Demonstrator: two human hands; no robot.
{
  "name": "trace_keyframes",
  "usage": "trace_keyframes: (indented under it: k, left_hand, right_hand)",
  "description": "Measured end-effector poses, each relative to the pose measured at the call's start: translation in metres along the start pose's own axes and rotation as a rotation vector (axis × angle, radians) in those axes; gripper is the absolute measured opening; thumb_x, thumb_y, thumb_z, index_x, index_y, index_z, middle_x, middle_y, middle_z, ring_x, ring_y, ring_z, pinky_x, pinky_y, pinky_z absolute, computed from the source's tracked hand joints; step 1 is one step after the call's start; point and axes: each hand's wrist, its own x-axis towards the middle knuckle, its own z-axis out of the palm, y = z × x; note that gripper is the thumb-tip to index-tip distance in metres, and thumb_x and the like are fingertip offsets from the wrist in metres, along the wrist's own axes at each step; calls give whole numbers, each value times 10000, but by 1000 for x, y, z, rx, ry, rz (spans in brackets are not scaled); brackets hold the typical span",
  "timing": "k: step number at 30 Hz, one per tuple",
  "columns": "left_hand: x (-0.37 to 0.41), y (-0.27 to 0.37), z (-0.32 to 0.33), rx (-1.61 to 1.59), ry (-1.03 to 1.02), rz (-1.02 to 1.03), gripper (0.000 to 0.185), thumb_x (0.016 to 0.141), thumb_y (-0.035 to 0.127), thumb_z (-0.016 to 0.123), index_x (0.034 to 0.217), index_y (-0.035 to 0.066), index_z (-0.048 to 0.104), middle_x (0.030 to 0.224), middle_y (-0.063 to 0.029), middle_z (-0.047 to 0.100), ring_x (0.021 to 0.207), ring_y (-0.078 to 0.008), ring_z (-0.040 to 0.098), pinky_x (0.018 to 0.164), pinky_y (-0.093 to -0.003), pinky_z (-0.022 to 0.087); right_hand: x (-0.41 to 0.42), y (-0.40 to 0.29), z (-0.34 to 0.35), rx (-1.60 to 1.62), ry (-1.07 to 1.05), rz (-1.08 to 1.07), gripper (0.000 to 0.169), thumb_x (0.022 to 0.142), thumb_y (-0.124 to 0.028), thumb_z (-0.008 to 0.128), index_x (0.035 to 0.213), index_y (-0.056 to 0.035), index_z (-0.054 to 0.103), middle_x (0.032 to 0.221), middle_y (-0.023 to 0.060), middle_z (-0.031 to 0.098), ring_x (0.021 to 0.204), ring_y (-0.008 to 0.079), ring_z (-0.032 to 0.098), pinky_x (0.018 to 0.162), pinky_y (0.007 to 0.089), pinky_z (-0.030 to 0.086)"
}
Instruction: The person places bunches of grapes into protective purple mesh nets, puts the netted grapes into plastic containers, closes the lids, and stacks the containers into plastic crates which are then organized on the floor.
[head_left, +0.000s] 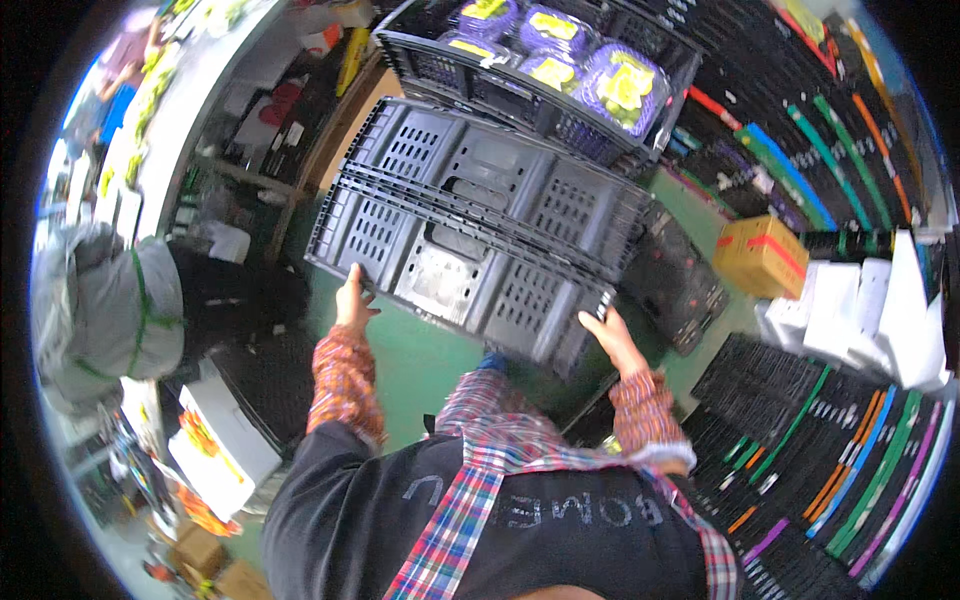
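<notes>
A black folding plastic crate (450, 274), collapsed flat, is tilted in front of me with its slotted panels facing up. My left hand (354, 300) grips its near left edge, thumb on top. At its near right corner my right hand (613, 337) holds the edge, also with the thumb uppermost. Just past its far side stands an upright black crate (480, 90). Inside are several clear packs (626, 86) wrapped in purple net with yellow labels, some green fruit showing in one.
Stacks of folded black crates with coloured strips (832, 465) rise on my right. Also there are a cardboard box (761, 256) and white sheets (847, 315). On my left are a grey wrapped bundle (127, 315), a white box (225, 442) and shelving (247, 180).
</notes>
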Motion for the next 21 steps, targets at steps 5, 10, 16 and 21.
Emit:
trace_keyframes:
  k: [5, 10, 16, 21]
  left_hand:
    - [58, -31, 56, -91, 27, -70, 819, 786, 635, 566, 1309, 23, 416, 1337, -165, 399, 1154, -441, 426, 812, -731, 344]
    - [107, -82, 56, 57, 20, 99, 634, 901, 508, 458, 1167, -64, 526, 1156, -151, 569, 950, -289, 596, 744, -444, 520]
    - [98, -111, 44, 23, -85, -56, 498, 939, 454, 382, 1146, 43, 573, 1098, -111, 605, 967, -305, 580, 882, -493, 470]
    - [163, -31, 9, 292, -253, -8, 343, 913, 309, 418, 1057, 59, 603, 1006, -89, 652, 930, -254, 614, 858, -458, 485]
  right_hand:
    - [56, 11, 28, 389, 183, 124, 526, 871, -351, 629, 1252, -18, 486, 1189, 71, 576, 1088, 188, 526, 946, 320, 389]
    - [74, 35, 18, -148, 498, 14, 562, 845, -351, 614, 1265, -15, 449, 1113, 207, 611, 1039, 333, 589, 899, 375, 440]
    - [65, 87, 5, -60, 565, -29, 420, 864, -203, 550, 1208, 1, 425, 1086, 255, 586, 1027, 416, 554, 888, 438, 441]
    - [55, 70, 61, -13, 669, -237, 538, 866, -77, 518, 1349, 29, 308, 1172, 237, 544, 1054, 391, 547, 881, 410, 456]
